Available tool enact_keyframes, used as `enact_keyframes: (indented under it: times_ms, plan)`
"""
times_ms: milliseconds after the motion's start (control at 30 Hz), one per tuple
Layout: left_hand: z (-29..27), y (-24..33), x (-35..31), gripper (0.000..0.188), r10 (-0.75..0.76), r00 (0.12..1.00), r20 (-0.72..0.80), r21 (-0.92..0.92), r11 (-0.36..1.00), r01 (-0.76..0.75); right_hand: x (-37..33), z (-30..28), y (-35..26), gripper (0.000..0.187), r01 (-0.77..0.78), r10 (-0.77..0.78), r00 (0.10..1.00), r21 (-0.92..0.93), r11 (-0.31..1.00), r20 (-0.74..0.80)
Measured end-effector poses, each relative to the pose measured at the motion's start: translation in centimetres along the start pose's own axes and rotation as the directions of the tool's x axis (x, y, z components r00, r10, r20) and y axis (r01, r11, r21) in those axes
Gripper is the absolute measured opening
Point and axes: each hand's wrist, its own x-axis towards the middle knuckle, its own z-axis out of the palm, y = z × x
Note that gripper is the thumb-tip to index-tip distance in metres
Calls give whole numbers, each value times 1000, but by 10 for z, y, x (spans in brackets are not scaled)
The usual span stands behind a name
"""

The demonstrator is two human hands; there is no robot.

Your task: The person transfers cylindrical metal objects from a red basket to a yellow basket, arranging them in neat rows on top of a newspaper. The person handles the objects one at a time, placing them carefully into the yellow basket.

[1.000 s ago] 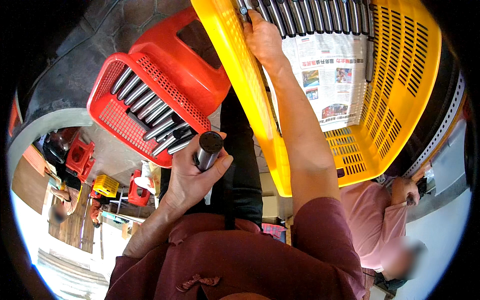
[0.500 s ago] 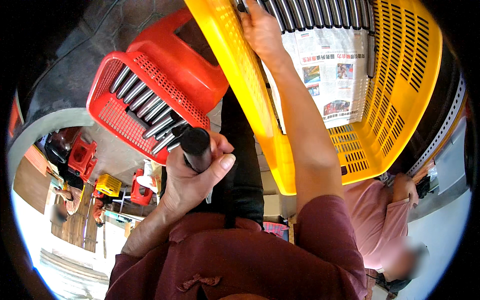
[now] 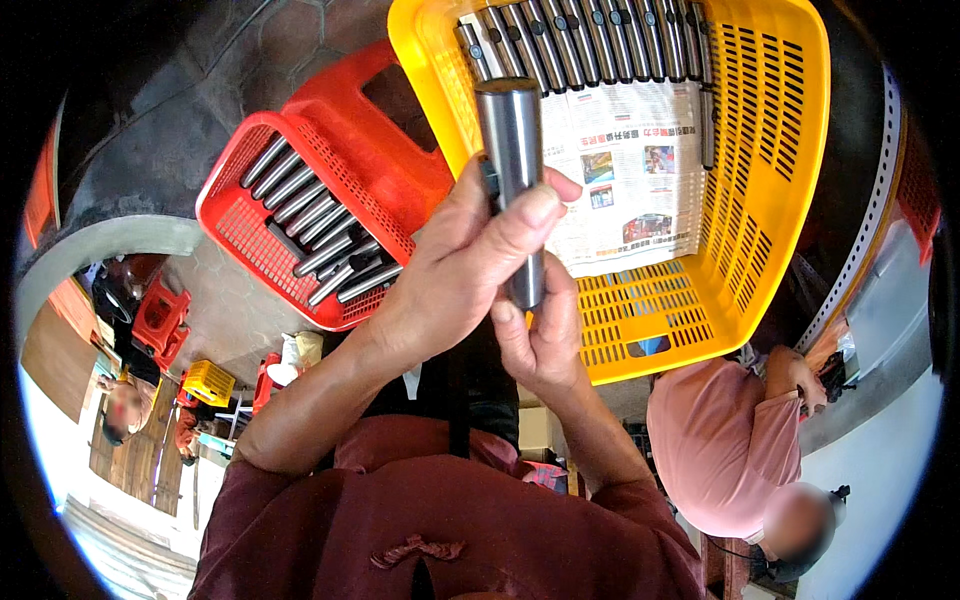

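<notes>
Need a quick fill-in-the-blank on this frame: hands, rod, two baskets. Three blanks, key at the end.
1. Both hands, left hand and right hand, grip one steel ____, held upright.
2. The yellow basket has a sheet of ____ lining its bottom, with a row of rods at its far end.
3. The basket to the left, with more rods lying in it, is coloured ____.

Missing words: rod; newspaper; red

bright daylight, sharp centre — fisheye-bent edges, black rim
</notes>
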Motion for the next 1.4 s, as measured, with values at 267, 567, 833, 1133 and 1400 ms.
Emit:
enact_keyframes:
  times_ms: [267,567,833,1133,1400]
  plan:
    - [-1,-31,12,41,40,994,97,201,978,-59,1,-10,19,44,-117,168,974,295,948,-153]
    - [-45,-46,3,19,268,959,-94,575,801,-168,90,17,155,24,-495,524,843,555,668,121]
    - [-45,-46,7,13,281,952,-121,548,818,-172,140,52,196,31,-593,630,766,519,616,128]
    - [-48,-50,8,9,307,946,-105,490,844,-219,140,57,174,35,-251,188,955,-288,924,-229]
    - [-49,-43,10,16,228,968,-107,497,855,-146,198,77,186,31,-83,16,992,-546,833,-126]
